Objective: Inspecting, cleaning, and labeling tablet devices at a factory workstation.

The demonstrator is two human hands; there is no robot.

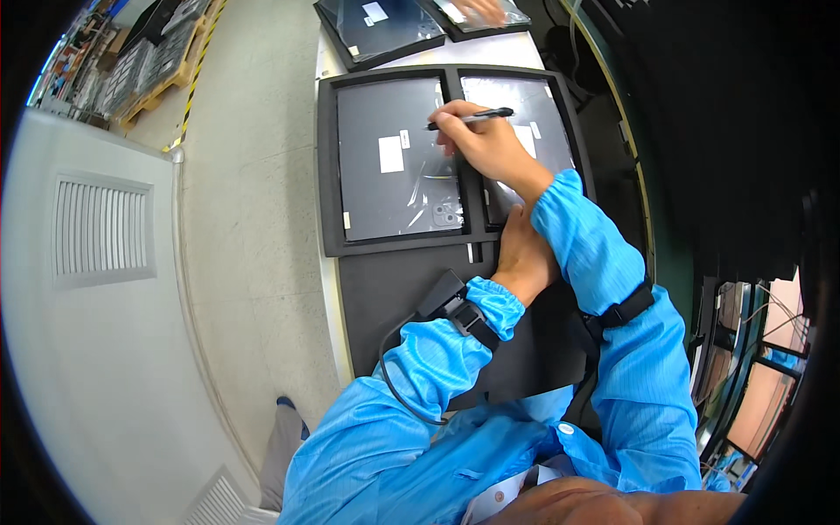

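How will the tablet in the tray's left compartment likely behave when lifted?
The tablet is probably stiff, being a flat slab. Its shiny, wrinkled film may feel slippery. Until lifted, the black tray around it should limit sideways sliding.

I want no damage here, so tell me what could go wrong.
The pen in the right hand is over the left tablet; a slip might mark it. The left hand lies by the right tablet and could nudge it. The cable looping at the left sleeve might snag.
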